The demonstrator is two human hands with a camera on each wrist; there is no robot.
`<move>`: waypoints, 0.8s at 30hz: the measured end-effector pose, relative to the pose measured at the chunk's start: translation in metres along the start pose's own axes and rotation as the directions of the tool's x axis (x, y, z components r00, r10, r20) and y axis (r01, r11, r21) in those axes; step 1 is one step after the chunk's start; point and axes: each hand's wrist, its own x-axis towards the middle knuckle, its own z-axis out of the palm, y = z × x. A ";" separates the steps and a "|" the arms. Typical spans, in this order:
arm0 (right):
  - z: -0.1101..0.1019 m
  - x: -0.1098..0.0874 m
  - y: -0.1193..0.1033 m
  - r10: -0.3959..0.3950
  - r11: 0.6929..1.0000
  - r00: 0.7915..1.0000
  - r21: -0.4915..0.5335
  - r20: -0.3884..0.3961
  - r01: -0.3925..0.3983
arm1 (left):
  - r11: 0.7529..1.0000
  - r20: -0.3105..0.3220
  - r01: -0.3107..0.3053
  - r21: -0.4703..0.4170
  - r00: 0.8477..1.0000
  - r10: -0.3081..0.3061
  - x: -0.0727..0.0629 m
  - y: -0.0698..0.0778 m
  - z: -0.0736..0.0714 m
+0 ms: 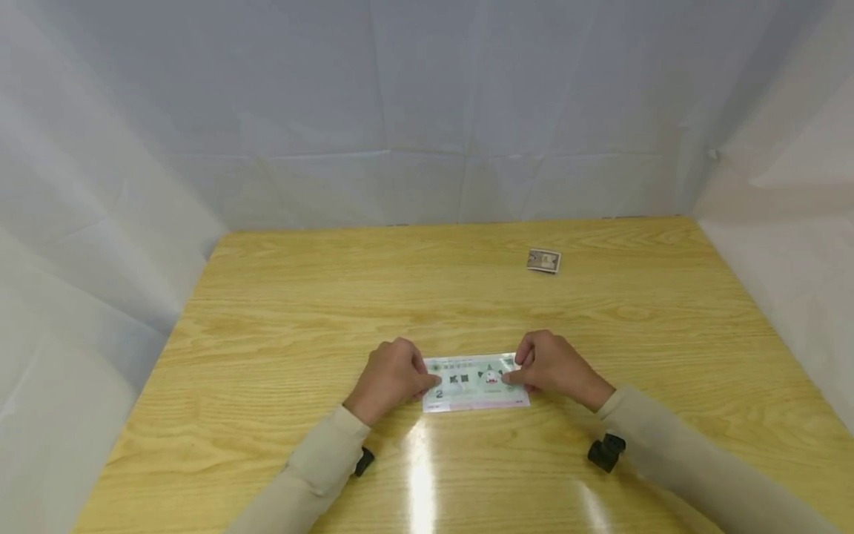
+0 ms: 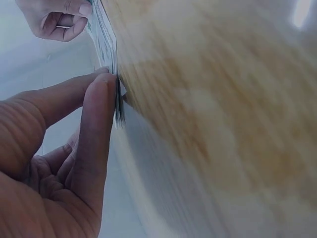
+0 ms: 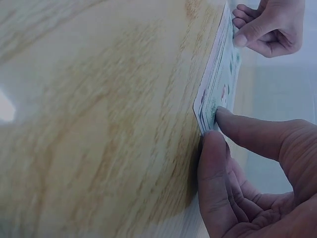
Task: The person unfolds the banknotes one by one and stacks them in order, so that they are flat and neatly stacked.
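A thin stack of pale green and pink banknotes, printed with a "2" at the lower left, lies level just over the wooden table. My left hand pinches its left end, thumb on the upper face. At the other end, my right hand grips the right edge between thumb and fingers. Layered sheet edges of the banknotes show in the right wrist view. From the left wrist, the banknotes appear edge-on, with the left thumb and a finger at their near end.
A small folded brown note or card lies toward the back right of the wooden table. White sheeting hangs behind the table and along both sides. Dark wrist cameras, one of them a black device, sit under the sleeves.
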 end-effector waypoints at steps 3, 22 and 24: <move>0.001 0.000 0.001 0.005 1.000 1.000 -0.008 -0.007 -0.005 | 1.000 -0.006 -0.008 0.002 1.000 0.008 -0.001 0.000 0.000; -0.058 0.027 0.015 0.021 0.999 0.987 -0.038 -0.162 -0.027 | 0.981 -0.048 -0.070 -0.183 0.997 0.062 -0.009 -0.010 -0.015; -0.066 0.031 0.021 0.040 0.999 0.981 -0.020 -0.192 -0.045 | 0.972 -0.040 -0.079 -0.223 0.997 0.072 -0.010 -0.011 -0.016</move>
